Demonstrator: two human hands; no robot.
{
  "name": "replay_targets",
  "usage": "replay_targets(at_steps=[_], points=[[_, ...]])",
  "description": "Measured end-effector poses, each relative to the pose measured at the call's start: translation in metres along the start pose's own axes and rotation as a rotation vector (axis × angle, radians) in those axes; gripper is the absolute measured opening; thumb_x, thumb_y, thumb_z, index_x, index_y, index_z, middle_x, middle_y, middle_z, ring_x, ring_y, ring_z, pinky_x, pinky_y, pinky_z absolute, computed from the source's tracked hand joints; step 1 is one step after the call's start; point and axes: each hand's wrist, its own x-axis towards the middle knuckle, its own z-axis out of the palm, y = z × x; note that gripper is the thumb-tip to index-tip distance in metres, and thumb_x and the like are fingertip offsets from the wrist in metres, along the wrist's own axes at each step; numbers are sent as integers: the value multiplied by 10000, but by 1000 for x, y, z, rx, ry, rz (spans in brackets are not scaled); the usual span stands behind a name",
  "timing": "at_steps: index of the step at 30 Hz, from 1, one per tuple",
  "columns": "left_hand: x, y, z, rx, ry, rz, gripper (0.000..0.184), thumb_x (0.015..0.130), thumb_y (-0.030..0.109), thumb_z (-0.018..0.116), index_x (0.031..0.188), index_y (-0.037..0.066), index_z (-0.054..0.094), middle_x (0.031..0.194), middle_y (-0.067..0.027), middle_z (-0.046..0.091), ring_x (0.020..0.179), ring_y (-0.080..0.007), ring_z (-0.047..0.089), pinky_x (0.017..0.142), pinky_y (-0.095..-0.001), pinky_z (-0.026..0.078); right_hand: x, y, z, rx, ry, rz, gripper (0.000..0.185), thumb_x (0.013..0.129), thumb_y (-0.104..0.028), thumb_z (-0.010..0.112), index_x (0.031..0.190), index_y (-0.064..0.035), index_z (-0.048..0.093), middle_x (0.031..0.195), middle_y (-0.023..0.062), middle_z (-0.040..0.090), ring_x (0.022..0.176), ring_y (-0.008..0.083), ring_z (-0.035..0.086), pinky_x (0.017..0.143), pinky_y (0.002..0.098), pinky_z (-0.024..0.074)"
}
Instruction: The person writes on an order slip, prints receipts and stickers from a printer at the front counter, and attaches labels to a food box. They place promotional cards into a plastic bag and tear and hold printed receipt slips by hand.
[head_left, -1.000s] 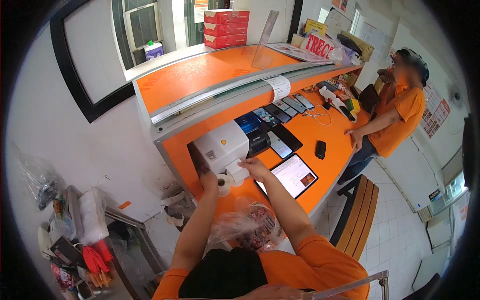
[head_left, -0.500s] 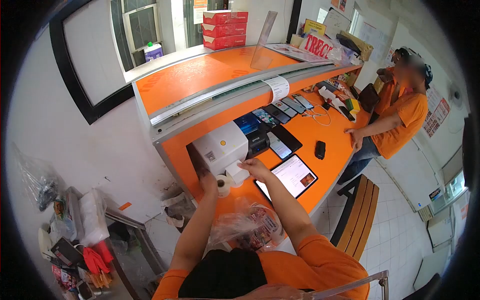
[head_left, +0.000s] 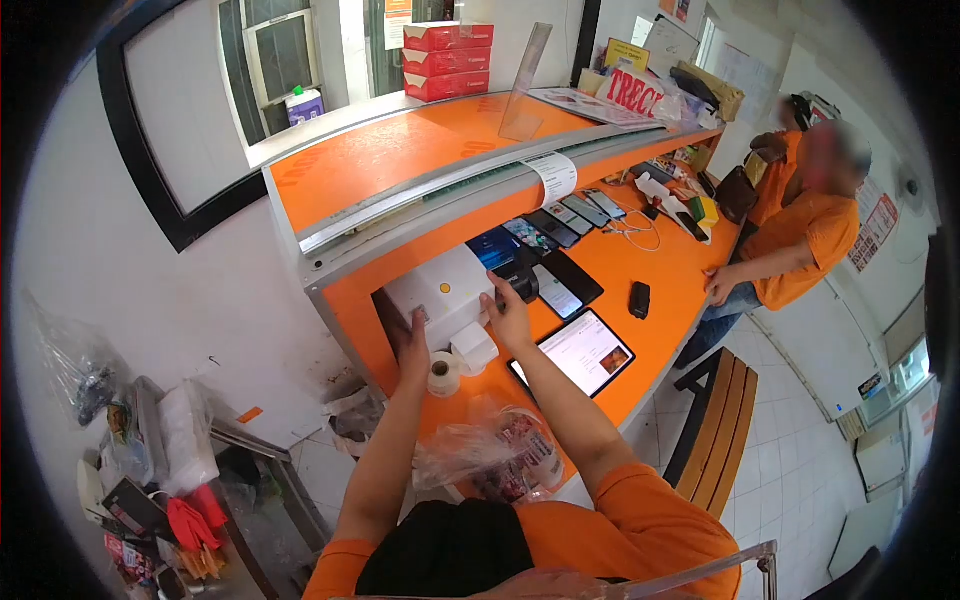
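Both of my hands rest against the sides of a white box-shaped machine (head_left: 437,292) on the orange counter. My left hand (head_left: 413,345) is on its left side, fingers extended. On the right side lies my right hand (head_left: 509,312), its fingers spread along the edge near a black device (head_left: 519,283). White paper (head_left: 474,348) hangs from the machine's front, touched by neither hand. A white roll (head_left: 443,373) stands beside the paper. Nearer my body is a clear plastic bag (head_left: 490,455) with printed packets.
A tablet (head_left: 583,353) lies right of my forearm, with a phone (head_left: 558,290) and a small black object (head_left: 640,299) beyond. More phones line the shelf's base. A person in orange (head_left: 808,240) leans on the counter; another stands behind. A bench (head_left: 712,430) is at right.
My right hand has let go of the white paper and moved up to the machine's right side. My left hand has come out along its left side. The person at right has turned their head.
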Motion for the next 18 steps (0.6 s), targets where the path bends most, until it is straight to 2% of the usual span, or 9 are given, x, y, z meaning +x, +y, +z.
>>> replay_targets(at_steps=[1, 3, 5, 9, 11, 14, 16, 17, 18], points=[[-5, 8, -1, -37, -24, -7, 755, 885, 467, 455, 1389, 23, 110, 1411, -201, 214, 1295, -308, 239, 1045, -334, 196, -1, 1, 0, -3, 5, -15, 424, 830, -99, 600, 1237, -69, 487, 961, 116, 588, 816, 167, 540, 758, 281, 446], [4, -8, 1, 4, 41, 102, 741, 871, 524, 438, 1348, -2, 230, 1348, -191, 315, 1237, -281, 324, 1006, -327, 265, -3, 2, 1, -4, 18, -43, 424, 830, -82, 590, 1240, -67, 481, 962, 127, 588, 816, 185, 545, 764, 288, 446], [13, -27, 1, 43, 77, 130, 759, 856, 556, 443, 1329, -15, 286, 1314, -184, 370, 1199, -267, 377, 986, -321, 302, -4, 1, 2, -2, 33, -74, 423, 835, -71, 575, 1246, -67, 473, 961, 134, 589, 820, 207, 550, 768, 296, 448], [21, -38, 5, 3, 117, 175, 801, 826, 586, 472, 1320, -21, 304, 1271, -183, 419, 1150, -277, 431, 981, -315, 313, -4, 9, 3, -127, 29, -107, 434, 836, -67, 569, 1256, -63, 459, 991, 153, 585, 857, 245, 569, 776, 311, 449], [17, -31, 7, -57, 82, 105, 826, 814, 605, 471, 1315, -30, 305, 1248, -186, 442, 1132, -283, 449, 978, -317, 318, -6, 4, 0, -168, 12, -113, 440, 834, -75, 574, 1257, -55, 454, 1007, 165, 584, 873, 264, 579, 779, 324, 452], [-4, 3, -6, -61, -80, -193, 837, 810, 583, 492, 1314, -51, 280, 1253, -189, 431, 1138, -280, 442, 973, -328, 326, -2, -5, -14, -55, -111, 5, 435, 805, -97, 610, 1220, -57, 485, 951, 167, 591, 820, 299, 584, 745, 335, 466], [-13, 26, -13, -6, -195, -318, 803, 815, 514, 542, 1304, -64, 275, 1279, -190, 401, 1161, -269, 421, 964, -342, 336, -8, -6, -16, -305, 22, -166, 388, 770, -99, 639, 1142, -59, 537, 884, 159, 585, 783, 299, 579, 714, 332, 473], [-16, 22, -12, 86, -167, -169, 775, 801, 465, 575, 1291, -63, 290, 1281, -193, 396, 1159, -270, 422, 952, -350, 346, -10, -6, -17, -432, 90, -254, 364, 752, -99, 654, 1103, -60, 563, 851, 156, 581, 765, 300, 577, 698, 331, 476], [-25, 10, -9, 176, -136, -23, 749, 787, 417, 609, 1278, -62, 306, 1283, -196, 392, 1157, -271, 424, 941, -359, 356, -13, -8, -17, -376, 7, -254, 328, 739, -92, 658, 1055, -59, 579, 829, 149, 572, 761, 296, 573, 691, 331, 476]])
